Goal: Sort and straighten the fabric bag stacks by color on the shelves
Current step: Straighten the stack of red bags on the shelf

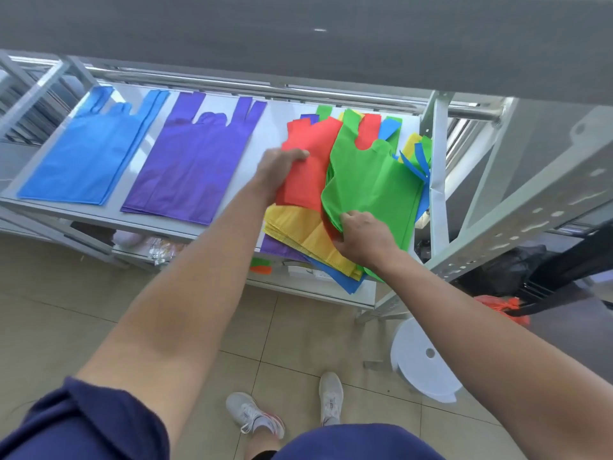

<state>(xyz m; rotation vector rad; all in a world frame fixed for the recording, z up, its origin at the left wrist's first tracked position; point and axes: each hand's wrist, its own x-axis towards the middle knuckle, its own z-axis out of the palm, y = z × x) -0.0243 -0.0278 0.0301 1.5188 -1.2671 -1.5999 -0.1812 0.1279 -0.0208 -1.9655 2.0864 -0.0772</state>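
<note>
Navy sleeve (pixel 83 423); right hand (pixel 362 238) on green bag (pixel 373 180), left hand (pixel 280 165) on red bag (pixel 303 187)

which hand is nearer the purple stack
Left. The left hand grips the red bag just right of the purple stack; the right hand holds the green bag farther right.

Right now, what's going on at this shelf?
A person is sorting bags by color on the shelf. The left hand grips a red bag and the right hand grips a green bag, both on top of the mixed pile. A blue stack and a purple stack lie flat further left.
</note>
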